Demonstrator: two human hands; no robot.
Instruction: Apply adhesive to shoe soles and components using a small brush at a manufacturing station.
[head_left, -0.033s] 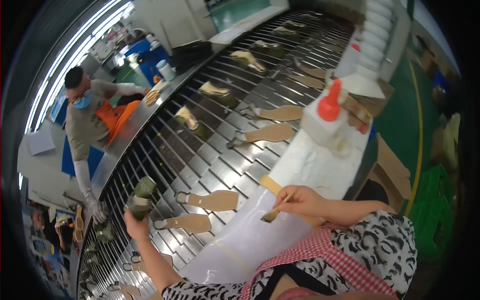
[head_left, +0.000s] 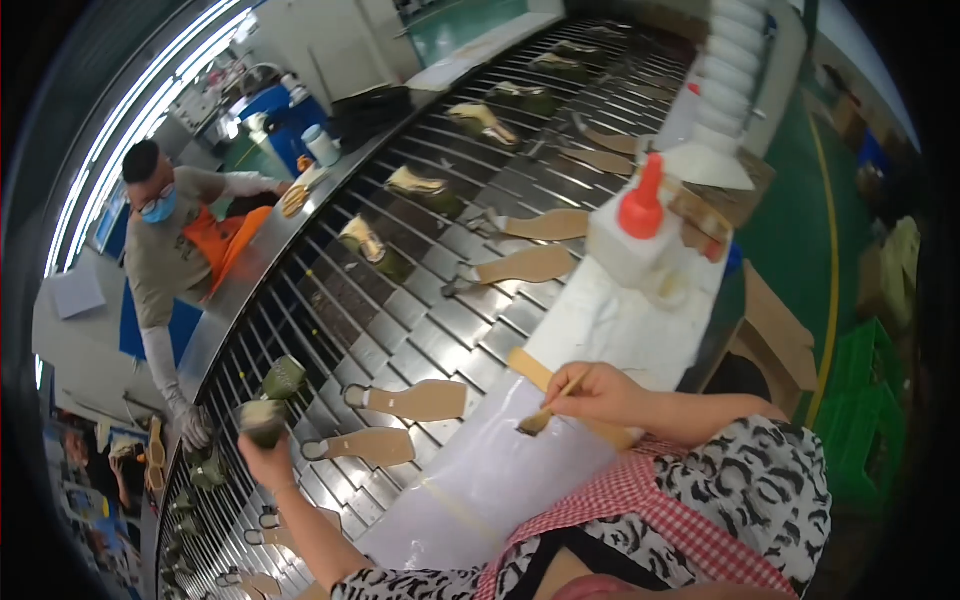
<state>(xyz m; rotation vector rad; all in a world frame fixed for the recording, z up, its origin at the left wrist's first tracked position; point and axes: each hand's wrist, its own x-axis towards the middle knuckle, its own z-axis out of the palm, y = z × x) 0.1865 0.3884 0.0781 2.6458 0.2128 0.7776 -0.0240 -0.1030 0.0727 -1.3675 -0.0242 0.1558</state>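
My left hand (head_left: pixel 268 465) is closed around a dark green shoe upper (head_left: pixel 263 424) with a pale top, held just over the conveyor. A second green upper (head_left: pixel 285 378) sits right beyond it on the conveyor. Between the fingers of my right hand (head_left: pixel 603 393) is a thin-handled brush (head_left: pixel 536 422), bristles pointing down over a white plastic-covered ledge (head_left: pixel 500 465). Two tan shoe soles (head_left: pixel 420 401) with dark heel ends lie side by side on the conveyor, between my hands.
The slatted metal conveyor (head_left: pixel 420 340) carries more green uppers (head_left: pixel 370 248) and tan soles (head_left: pixel 525 264). A white bottle (head_left: pixel 622 240) with a red cap stands on the ledge. Across, a masked co-worker's gloved hand (head_left: pixel 192 428) reaches to another green upper (head_left: pixel 208 468). Green crates (head_left: pixel 865 440) stand at right.
My left hand has shifted slightly left and turned the upper, showing more of its pale side. The whole view has slid a little; my right hand still holds the brush.
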